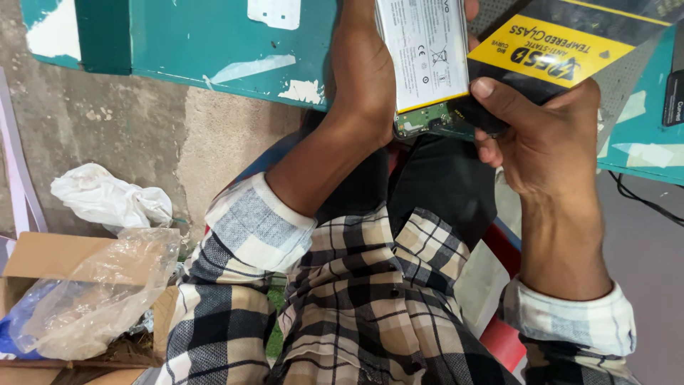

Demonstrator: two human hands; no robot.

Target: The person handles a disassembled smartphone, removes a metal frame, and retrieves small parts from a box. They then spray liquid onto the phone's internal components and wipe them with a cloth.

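My left hand (363, 71) grips an opened phone (422, 64) from its left side; the phone's white battery and a strip of green circuit board face up. My right hand (545, 135) holds a black and yellow flat packet (563, 50) at its lower corner, thumb pressed on top, right beside the phone's lower right edge. Both hands are raised over the edge of a teal painted table (214, 43). Below them are my checked shirt sleeves and dark trousers.
On the concrete floor at the left lie a crumpled white bag (107, 199) and a cardboard box (43, 264) with clear plastic (100, 292) in it. A black cable (645, 199) hangs at the right. A black object (673, 100) sits on the table's right edge.
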